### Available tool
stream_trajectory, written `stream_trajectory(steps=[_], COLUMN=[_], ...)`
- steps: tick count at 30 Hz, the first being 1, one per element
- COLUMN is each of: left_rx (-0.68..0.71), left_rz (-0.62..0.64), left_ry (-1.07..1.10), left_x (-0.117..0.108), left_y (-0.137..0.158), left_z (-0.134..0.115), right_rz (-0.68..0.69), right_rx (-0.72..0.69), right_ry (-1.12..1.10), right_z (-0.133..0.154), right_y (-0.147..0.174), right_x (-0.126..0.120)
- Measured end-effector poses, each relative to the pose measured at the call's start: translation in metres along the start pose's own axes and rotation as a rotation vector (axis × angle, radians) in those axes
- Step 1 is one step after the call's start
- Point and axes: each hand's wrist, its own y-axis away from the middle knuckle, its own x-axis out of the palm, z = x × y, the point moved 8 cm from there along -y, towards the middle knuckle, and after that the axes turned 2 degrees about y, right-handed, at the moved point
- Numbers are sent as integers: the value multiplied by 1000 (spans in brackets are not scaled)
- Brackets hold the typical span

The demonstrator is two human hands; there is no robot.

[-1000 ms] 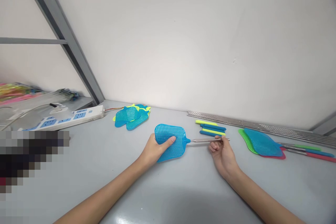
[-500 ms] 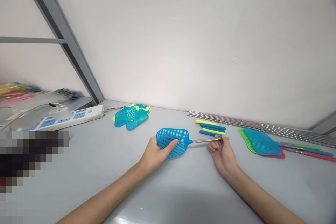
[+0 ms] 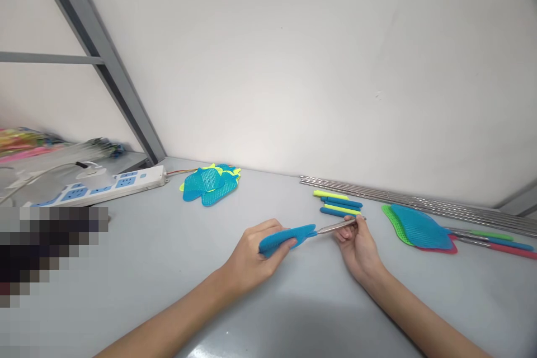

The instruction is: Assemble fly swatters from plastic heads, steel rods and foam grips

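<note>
My left hand (image 3: 262, 251) is closed around a blue fly swatter head (image 3: 285, 238), which is turned nearly edge-on. A metal rod (image 3: 335, 226) runs from the head's neck to the right. Its far end is pinched between the thumb and fingers of my right hand (image 3: 354, 240). Just behind that hand lie several yellow and blue handle sleeves (image 3: 342, 203). Farther right, fly swatters with blue, green and red heads (image 3: 422, 226) overlap on the table, their coloured handles pointing right.
Loose blue and yellow swatter heads (image 3: 210, 184) are piled at the back left. Long metal rods (image 3: 398, 198) lie along the wall. A white power strip (image 3: 100, 187) with plugged cables is at the left, beside a grey metal frame (image 3: 113, 67).
My left hand has rolled the blue swatter head from face-up to nearly edge-on. My right hand stays in place at the rod's end.
</note>
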Motion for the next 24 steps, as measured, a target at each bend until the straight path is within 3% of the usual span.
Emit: stream_trajectory(steps=[10,24], left_rx=[-37,-251], left_rz=[10,-59], left_ry=[7,91], left_x=[0,-3], left_y=[-1,0], left_z=[-2,15], right_rz=[14,18], right_rx=[-4,-2], right_ry=[31,8], right_z=[0,1], right_y=[-1,0], right_x=[0,0])
